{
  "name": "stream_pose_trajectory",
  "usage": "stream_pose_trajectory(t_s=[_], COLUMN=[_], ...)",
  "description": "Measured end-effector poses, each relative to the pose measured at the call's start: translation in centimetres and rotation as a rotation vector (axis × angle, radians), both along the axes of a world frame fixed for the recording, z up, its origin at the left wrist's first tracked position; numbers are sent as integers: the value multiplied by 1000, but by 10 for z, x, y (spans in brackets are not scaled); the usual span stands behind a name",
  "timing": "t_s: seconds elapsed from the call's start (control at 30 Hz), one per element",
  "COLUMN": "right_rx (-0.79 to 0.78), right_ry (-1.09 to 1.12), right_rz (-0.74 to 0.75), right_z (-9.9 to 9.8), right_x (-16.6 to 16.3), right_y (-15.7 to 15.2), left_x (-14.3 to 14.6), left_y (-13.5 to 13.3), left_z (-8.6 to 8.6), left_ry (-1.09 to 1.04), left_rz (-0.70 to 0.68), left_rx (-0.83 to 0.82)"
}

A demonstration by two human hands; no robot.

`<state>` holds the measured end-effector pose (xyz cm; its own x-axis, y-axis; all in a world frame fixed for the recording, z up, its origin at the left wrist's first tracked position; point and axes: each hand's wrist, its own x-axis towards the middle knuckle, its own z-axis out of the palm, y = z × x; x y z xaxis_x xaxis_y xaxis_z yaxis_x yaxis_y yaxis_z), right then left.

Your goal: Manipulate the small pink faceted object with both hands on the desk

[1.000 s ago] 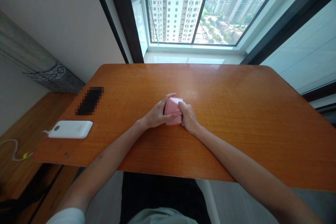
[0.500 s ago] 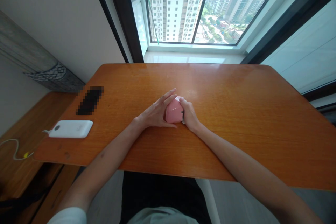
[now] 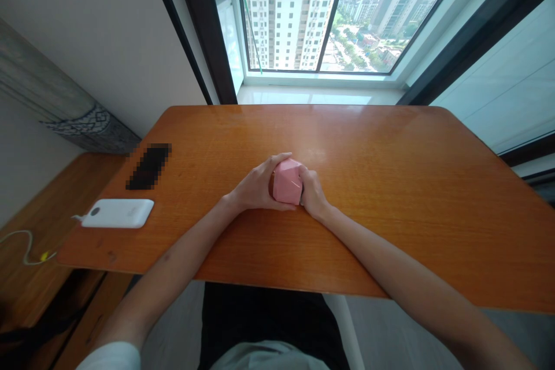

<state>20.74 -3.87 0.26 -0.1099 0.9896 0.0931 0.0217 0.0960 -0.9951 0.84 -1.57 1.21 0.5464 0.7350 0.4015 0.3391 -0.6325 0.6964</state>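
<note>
A small pink faceted block (image 3: 287,182) is between my two hands over the middle of the wooden table (image 3: 390,185). My left hand (image 3: 260,188) curves around its left side, fingers at the far edge and thumb along the near edge. On the other side, my right hand (image 3: 313,192) grips the block's right end, with the thumb on its upper right edge. Most of that right end is hidden by the fingers, and what kind of object it is I cannot make out.
A white power-bank-like device (image 3: 117,213) with a cable lies on the table's left side. Behind it is a dark pixelated patch (image 3: 150,166). A lower wooden surface (image 3: 30,289) adjoins on the left, and a window (image 3: 321,17) is beyond the far edge.
My left fingers have closed in around the pink block, which has turned slightly. The silvery part at its right end is now mostly covered by my right hand.
</note>
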Motion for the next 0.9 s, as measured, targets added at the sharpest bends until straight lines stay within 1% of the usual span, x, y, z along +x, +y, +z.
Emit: stream_pose_trajectory(t_s=[0.07,0.13,0.23,0.33,0.47,0.57,0.63,0.73,0.9], right_rx=[36,38,5,-10,-46,-83,-91,-83,-60], right_ry=[-46,-68,-42,-2,55,73,66,58,79], right_rz=[0,9,24,34,38,25,21,11,-14], right_z=[4,8,8,5,1,2,3,3,0], right_x=[0,0,0,0,0,0,0,-1,-1], right_y=[-2,-3,-3,-1,2,4,4,5,7], left_x=[1,2,2,1,-2,-3,-4,-3,1], left_y=[-1,-1,0,2,9,14,13,10,3], left_z=[1,1,-2,-6,-14,-20,-20,-15,-4], left_ry=[-4,-18,-29,-36,-39,-5,27,39,-11], left_rz=[18,24,18,-6,-126,-147,-117,-80,-39], left_rx=[-91,-163,-201,-129,105,223,245,239,158])
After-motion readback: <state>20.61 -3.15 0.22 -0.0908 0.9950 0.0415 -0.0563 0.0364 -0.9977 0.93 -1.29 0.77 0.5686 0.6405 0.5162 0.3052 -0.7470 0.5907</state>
